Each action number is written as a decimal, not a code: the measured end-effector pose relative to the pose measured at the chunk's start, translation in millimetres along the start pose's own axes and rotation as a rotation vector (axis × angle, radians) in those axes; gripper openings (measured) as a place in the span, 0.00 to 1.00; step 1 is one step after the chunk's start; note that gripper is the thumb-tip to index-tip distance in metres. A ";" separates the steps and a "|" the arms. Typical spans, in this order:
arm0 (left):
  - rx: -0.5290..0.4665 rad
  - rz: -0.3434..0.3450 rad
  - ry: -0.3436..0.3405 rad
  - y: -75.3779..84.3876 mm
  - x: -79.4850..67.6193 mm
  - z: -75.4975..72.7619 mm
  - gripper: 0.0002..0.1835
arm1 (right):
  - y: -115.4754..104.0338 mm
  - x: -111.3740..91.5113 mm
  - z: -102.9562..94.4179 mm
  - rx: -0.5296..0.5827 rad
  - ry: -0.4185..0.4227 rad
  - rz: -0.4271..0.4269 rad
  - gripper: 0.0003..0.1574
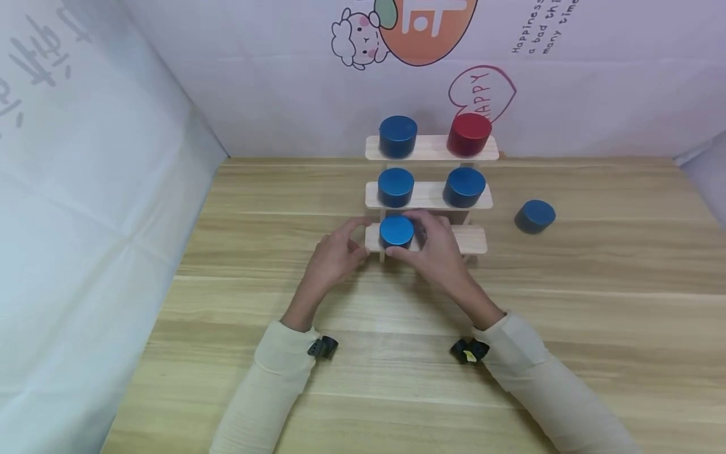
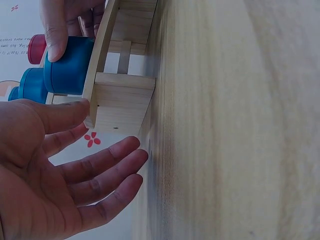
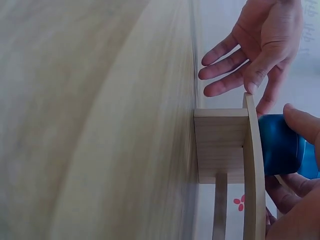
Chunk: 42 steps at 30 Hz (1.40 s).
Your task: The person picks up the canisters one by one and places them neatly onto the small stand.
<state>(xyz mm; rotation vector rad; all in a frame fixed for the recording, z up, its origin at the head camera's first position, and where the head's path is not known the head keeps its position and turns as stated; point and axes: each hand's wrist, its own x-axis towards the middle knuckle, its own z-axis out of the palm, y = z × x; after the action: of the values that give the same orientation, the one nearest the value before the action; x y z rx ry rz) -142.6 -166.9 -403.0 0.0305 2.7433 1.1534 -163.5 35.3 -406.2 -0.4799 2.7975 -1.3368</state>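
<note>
A three-tier wooden rack (image 1: 471,239) stands against the back wall. On the left of its lowest shelf sits a short, shiny blue cylinder (image 1: 396,231), held by my right hand (image 1: 439,252) with thumb at the front and fingers behind. My left hand (image 1: 334,255) pinches the left end of that same shelf between thumb and index finger. The other three left fingers (image 2: 107,170) stretch out loosely below the shelf. In the right wrist view the blue cylinder (image 3: 280,145) stands on the shelf board, its far side partly hidden by the right hand (image 3: 302,200).
Two more blue cylinders (image 1: 396,187) stand on the middle shelf. The top shelf bears a blue cylinder (image 1: 397,137) at left and a red cylinder (image 1: 469,135) at right. Another blue cylinder (image 1: 535,216) lies on the wooden table (image 1: 595,328), right of the rack. White printed cloth hangs behind.
</note>
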 end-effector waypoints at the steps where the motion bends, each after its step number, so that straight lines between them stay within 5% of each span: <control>1: 0.001 -0.002 0.000 0.2 0.0 0.0 0.29 | -0.1 0.1 -0.3 -0.003 0.000 -0.001 0.45; 17: 0.000 0.007 0.003 0.3 0.1 -0.7 0.29 | 2.7 -7.4 -11.0 -0.043 0.004 -0.005 0.46; 29: -0.006 0.026 0.003 0.5 0.0 -1.7 0.29 | 15.0 -20.6 -29.3 -0.034 -0.005 0.013 0.42; 42: 0.024 0.066 -0.016 -0.7 -0.1 -4.1 0.29 | 38.3 -41.8 -60.2 -0.021 0.053 -0.057 0.37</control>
<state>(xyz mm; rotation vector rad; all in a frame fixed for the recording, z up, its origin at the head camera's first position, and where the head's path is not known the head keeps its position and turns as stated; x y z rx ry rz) -143.1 -170.3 -400.7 0.1340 2.7614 1.1318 -142.2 115.1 -402.2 -0.5372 2.8645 -1.3513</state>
